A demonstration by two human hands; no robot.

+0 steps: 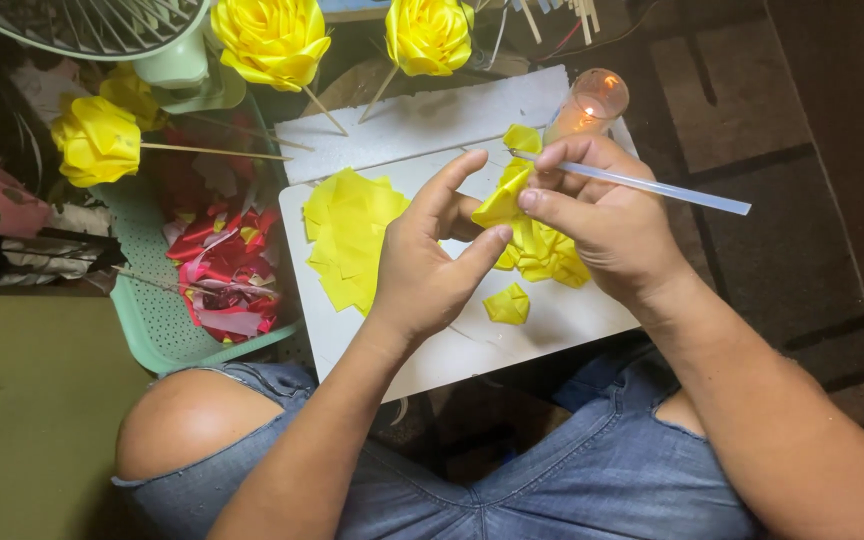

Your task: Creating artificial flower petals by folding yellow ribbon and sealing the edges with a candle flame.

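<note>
— What is being worked on?

— A folded piece of bright yellow ribbon fabric [508,196], held above a white foam board [552,325] that rests across the person's lap. Both hands meet on it near the middle of the board.

— How are the hands set?

— The left hand [430,262] has thumb and forefinger spread in a curve, their tips touching the yellow piece from the left side. The right hand [604,222] is curled, pinching the same piece with thumb and fingers, and it also grips a clear, thin plastic glue stick [652,186] that juts out to the right. Whether the stick's tip touches the fabric I cannot tell; the fingers cover it.

— What lies around them?

— Under the right hand is a heap of folded yellow petals [548,256]; one folded petal [507,304] lies alone just below. To the left of the hands sits a flat pile of cut yellow fabric squares [350,238]. Behind the right hand stands a lit candle in a small clear glass [588,104].

— And farther out?

— Finished yellow fabric roses on thin wooden sticks [270,38] are stuck along the board's far edge. A pale green plastic basket [152,310] beside the board holds red and pink ribbon scraps [224,272]. The person wears torn blue jeans [592,470].
</note>
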